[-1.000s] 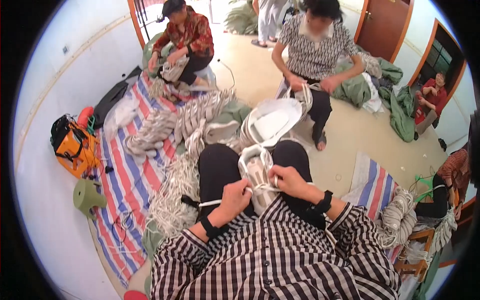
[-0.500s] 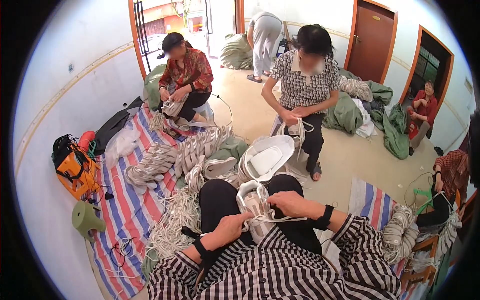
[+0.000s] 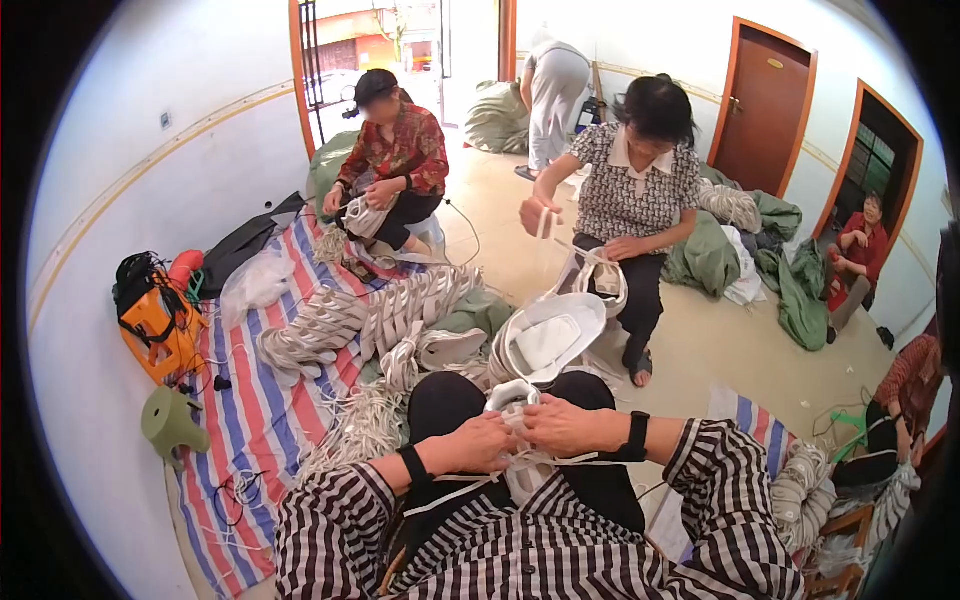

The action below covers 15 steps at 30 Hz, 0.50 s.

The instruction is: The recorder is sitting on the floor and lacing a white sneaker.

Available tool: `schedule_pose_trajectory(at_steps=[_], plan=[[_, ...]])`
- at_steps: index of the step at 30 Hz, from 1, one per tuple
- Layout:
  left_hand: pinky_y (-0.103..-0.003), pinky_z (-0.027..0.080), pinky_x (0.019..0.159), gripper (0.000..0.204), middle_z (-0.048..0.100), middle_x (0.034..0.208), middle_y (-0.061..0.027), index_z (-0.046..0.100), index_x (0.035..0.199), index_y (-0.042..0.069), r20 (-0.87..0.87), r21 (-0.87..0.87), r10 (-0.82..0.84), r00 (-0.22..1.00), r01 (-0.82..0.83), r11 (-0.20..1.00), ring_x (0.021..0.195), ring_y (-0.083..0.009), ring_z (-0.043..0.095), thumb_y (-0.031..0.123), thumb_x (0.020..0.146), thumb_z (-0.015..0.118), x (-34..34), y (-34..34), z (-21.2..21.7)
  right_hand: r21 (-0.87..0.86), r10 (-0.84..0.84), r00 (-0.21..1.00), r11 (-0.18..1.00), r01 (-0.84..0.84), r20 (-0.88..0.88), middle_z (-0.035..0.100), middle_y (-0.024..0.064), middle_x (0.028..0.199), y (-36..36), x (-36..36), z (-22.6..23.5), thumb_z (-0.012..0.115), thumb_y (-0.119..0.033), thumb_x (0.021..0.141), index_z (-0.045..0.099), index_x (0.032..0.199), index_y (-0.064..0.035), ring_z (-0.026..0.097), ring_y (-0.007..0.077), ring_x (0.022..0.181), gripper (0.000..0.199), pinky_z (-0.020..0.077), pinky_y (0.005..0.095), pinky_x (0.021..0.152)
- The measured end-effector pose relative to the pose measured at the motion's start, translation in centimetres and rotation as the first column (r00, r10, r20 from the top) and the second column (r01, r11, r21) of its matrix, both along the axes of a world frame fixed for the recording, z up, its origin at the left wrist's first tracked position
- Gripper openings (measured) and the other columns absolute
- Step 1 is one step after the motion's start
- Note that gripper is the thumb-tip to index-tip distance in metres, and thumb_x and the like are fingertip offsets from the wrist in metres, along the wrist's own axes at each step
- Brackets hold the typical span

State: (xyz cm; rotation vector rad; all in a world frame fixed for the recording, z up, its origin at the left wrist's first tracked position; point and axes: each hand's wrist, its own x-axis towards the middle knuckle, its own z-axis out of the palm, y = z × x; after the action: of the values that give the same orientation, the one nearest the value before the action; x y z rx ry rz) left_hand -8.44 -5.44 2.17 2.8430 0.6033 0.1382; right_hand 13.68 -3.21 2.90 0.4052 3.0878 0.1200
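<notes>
Left hand (image 3: pixel 480 443), right hand (image 3: pixel 566 424), pale shoe (image 3: pixel 525 482) beneath both

Red, white and blue stripes on the large sheet (image 3: pixel 245 420). Olive green on the stool (image 3: pixel 172 425) at its left. To its right, black-and-pale stripes on the shirt (image 3: pixel 540 555), black on the trousers (image 3: pixel 440 402), off-white on the held shoe (image 3: pixel 513 395).

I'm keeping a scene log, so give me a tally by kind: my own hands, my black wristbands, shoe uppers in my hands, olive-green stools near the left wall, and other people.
Own hands: 2 (left hand, right hand)
Black wristbands: 2
Shoe upper in your hands: 1
Olive-green stool: 1
Other people: 5
Total: 11
</notes>
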Motion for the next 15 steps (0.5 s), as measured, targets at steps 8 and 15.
schedule_pose_trajectory(at_steps=[8,15], plan=[[-0.04,0.047,0.081,0.026,0.065,0.09,-0.0106,0.069,0.098,0.011,-0.253,-0.191,-0.053,0.966,0.004,0.982,0.091,-0.0299,0.061,0.023,0.075,0.067,1.3,2.4,1.7,-0.147,0.089,0.963,0.988,-0.053,0.255,0.062,0.0062,0.088,1.1,-1.4,3.3,0.06,-0.015,0.077,0.067,0.083,-0.0079,0.056,0.0226,0.097,0.012,0.0391,0.0411,0.082],[-0.043,0.048,0.076,0.026,0.067,0.087,-0.0123,0.071,0.097,0.012,-0.197,-0.222,-0.05,0.979,0.005,0.975,0.085,-0.0308,0.064,0.023,0.074,0.064,1.1,3.0,-0.4,-0.076,0.189,0.966,0.981,-0.178,0.174,0.065,0.011,0.077,1.5,-1.3,2.0,0.058,-0.012,0.076,0.067,0.075,-0.0047,0.062,0.0278,0.084,0.012,0.0476,0.0405,0.077]])
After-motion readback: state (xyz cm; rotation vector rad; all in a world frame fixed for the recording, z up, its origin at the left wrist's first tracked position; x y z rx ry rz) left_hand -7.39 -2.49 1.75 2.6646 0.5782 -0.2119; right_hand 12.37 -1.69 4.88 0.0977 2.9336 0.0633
